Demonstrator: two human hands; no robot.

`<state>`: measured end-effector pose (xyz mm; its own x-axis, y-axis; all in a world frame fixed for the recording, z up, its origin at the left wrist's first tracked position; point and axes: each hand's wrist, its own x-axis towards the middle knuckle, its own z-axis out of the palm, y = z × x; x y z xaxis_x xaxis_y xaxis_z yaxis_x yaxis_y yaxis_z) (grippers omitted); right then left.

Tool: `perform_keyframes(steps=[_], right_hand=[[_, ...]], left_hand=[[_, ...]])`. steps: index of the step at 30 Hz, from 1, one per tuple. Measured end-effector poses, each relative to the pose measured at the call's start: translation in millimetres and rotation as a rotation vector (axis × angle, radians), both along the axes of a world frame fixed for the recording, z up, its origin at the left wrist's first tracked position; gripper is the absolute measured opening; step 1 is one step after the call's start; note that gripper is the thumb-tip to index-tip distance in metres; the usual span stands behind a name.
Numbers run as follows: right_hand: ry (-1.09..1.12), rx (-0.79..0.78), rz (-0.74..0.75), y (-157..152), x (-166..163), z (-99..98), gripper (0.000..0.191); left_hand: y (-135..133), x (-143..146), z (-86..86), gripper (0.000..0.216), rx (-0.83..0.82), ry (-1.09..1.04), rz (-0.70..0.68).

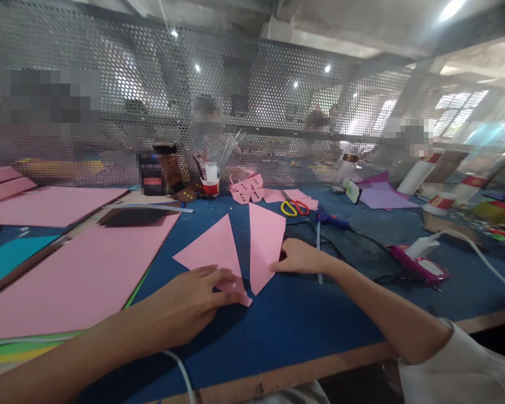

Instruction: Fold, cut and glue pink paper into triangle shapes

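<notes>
Two cut pieces of pink paper lie side by side on the blue tabletop, a narrow gap between them. My left hand (193, 300) rests flat with its fingers spread over the lower part of the left pink paper piece (214, 244). At the right edge of the other pink paper piece (265, 241), my right hand (297, 257) pinches the sheet, thumb in front and fingers behind. Beyond them lie scissors (295, 208) with one yellow and one red handle. A blue glue gun (332, 219) with a clear stick sits right of the scissors.
Large pink sheets (96, 269) and a blue sheet (17, 255) cover the left side. A pink dotted paper shape (247, 189), a cup with tools (211, 186) and bottles stand along the perforated metal screen (256, 90). At right are purple paper (385, 193), a magenta power strip (418, 265) and cables.
</notes>
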<state>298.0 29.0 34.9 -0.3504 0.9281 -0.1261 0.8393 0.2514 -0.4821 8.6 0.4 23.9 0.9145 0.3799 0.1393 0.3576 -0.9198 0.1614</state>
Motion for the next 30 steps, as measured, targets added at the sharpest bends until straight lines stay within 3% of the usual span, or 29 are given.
perform_keyframes(steps=[12, 18, 23, 26, 30], right_hand=[[0.124, -0.002, 0.07, 5.7, 5.3, -6.3, 0.039], [0.238, -0.023, 0.106, 12.4, 8.6, -16.6, 0.036], [0.227, -0.068, -0.009, 13.9, 8.6, -17.5, 0.051], [0.149, 0.012, -0.054, 8.3, 4.4, -11.7, 0.059], [0.269, 0.092, 0.084, -8.5, -8.9, -5.2, 0.033]], left_hand=[[-3.9, 1.3, 5.8, 0.053, -0.054, -0.06, 0.028], [1.0, -0.7, -8.4, 0.026, -0.015, -0.079, 0.093], [4.7, 5.1, -18.7, 0.015, 0.011, -0.163, 0.079], [5.8, 7.8, -22.2, 0.015, 0.047, -0.19, 0.075], [6.4, 8.1, -24.3, 0.016, 0.068, -0.192, 0.061]])
